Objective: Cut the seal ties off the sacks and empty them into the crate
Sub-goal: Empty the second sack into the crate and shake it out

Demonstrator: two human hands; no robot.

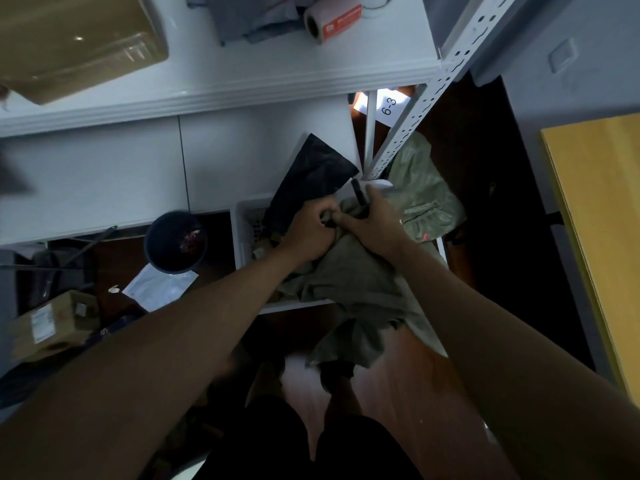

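A green woven sack (349, 282) lies over the white crate (242, 233) on the floor, its lower end hanging past the crate's near rim. My left hand (310, 230) grips the sack's bunched neck. My right hand (372, 225) holds a dark cutting tool (360, 199) right at that neck, touching the left hand. The seal tie itself is hidden between my fingers. A black bag (311, 181) stands in the crate's far side. A second green sack (420, 188) lies behind, under the shelf.
A dark bucket (176, 242) stands left of the crate, with a white pouch (159, 287) and a cardboard box (52, 323) on the floor nearby. A white metal shelf post (419, 109) rises at the right. A white counter (214, 81) runs above. A yellow board (602, 216) leans at far right.
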